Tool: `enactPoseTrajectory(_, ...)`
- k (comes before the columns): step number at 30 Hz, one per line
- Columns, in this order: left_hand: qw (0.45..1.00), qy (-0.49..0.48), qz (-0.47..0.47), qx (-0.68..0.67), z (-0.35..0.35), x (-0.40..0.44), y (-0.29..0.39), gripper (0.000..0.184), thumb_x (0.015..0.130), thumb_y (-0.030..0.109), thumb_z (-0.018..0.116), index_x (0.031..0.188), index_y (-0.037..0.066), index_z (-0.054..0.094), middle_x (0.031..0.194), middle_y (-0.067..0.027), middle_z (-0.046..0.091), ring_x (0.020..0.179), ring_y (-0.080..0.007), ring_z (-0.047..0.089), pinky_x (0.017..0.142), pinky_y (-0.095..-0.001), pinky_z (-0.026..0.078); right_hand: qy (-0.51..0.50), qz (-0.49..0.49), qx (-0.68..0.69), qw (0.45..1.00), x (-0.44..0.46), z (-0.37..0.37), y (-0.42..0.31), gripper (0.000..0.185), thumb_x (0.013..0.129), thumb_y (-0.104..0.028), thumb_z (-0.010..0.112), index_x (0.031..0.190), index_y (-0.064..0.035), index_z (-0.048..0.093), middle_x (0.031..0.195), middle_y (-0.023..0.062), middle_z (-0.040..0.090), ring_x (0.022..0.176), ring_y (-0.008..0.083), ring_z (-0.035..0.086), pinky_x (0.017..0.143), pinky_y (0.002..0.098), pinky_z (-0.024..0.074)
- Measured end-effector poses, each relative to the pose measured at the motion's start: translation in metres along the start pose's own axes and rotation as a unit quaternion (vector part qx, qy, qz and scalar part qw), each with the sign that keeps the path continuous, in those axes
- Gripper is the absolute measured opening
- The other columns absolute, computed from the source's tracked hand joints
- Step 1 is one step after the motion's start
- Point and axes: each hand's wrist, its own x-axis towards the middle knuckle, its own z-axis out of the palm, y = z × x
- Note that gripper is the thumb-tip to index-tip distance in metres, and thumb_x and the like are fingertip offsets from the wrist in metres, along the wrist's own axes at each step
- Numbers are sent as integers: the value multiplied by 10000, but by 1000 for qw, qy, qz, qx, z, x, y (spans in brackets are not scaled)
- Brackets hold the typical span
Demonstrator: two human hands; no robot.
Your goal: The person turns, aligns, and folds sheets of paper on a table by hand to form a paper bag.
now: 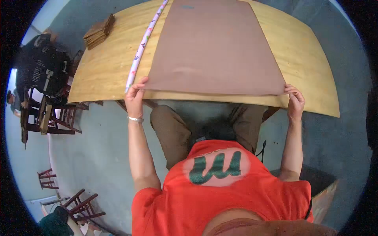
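Across the wooden table [315, 78] in front of us lies the brown sheet [214, 51], spread flat, its near edge running just inside the table's edge from one hand to the other. Our left hand [136, 92] has the near left corner pinched between thumb and fingers, nearly closed; our right hand [295, 100] holds the near right corner in the same narrow pinch, the other fingers loosely curled. From both hands the sheet stretches straight ahead, away from our body, and we judge its long axis to run that way, though its far end passes out of view. Neither hand is nearer to it, since each sits at its own corner. Beside the sheet on the left, the patterned roll [145, 45] lies lengthwise along its left side, much nearer our left hand than our right; its near end sits right at our left fingers, and we cannot tell whether they touch.
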Motion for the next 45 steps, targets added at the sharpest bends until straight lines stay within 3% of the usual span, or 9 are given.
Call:
enactPoseTrajectory(4,999,29,-10,36,7,-1,12,58,868,22,520,892,32,572,1157,-183,577,1141,-216,502,988,-319,354,21,37,15,999,1,1,-4,87,816,2,517,839,34,595,952,130,615,1073,267,516,972,395,351)
enactPoseTrajectory(13,997,19,77,20,11,1,18,80,844,-23,517,836,38,568,1166,-180,574,1135,-221,511,993,-332,346,14,-23,55,998,-3,0,6,98,810,-21,515,854,23,590,954,140,613,1086,297,502,985,429,327)
enactPoseTrajectory(16,995,27,77,51,7,-4,16,74,849,-15,524,834,45,567,1169,-190,570,1134,-233,512,992,-348,351,8,-18,59,998,-5,-4,10,123,826,-25,486,873,8,594,981,139,603,1107,300,491,1008,424,303)
enactPoseTrajectory(18,997,71,-9,23,7,-10,19,73,857,-5,528,828,52,563,1168,-201,567,1162,-252,495,996,-371,351,8,-23,62,998,-5,-3,5,108,821,-31,494,856,11,587,973,141,599,1103,294,488,1006,421,298)
enactPoseTrajectory(26,998,51,32,22,5,-22,16,120,850,-38,509,822,69,555,1151,-199,581,1221,-299,441,1028,-397,306,15,-4,47,999,0,10,-12,65,770,-52,533,786,-4,574,917,121,601,1058,281,508,952,401,342)
enactPoseTrajectory(31,997,61,33,43,7,-29,18,230,757,-129,422,797,61,545,1128,-209,592,1228,-327,432,1044,-429,278,12,6,52,999,2,8,-12,72,752,-80,564,765,-9,568,881,111,598,1036,276,507,942,412,342)
enactPoseTrajectory(35,997,46,36,54,1,-37,19,206,764,-121,432,792,56,535,1125,-214,591,1230,-339,427,1047,-447,270,-22,7,38,999,2,5,-13,101,783,-105,528,781,-4,537,899,127,570,1054,298,487,953,416,312)
enactPoseTrajectory(37,996,40,36,74,1,-40,23,178,777,-106,449,795,54,525,1122,-217,591,1230,-354,422,1048,-463,263,-12,16,48,999,4,8,-19,89,737,-103,585,746,-20,555,850,108,590,1011,282,504,907,409,355)
enactPoseTrajectory(45,993,43,45,98,-7,-45,29,139,801,-56,490,754,74,475,1113,-214,597,1233,-373,412,1047,-481,256,-19,-9,51,998,8,18,-28,121,746,-141,599,738,-32,549,823,105,580,981,286,507,899,418,354)
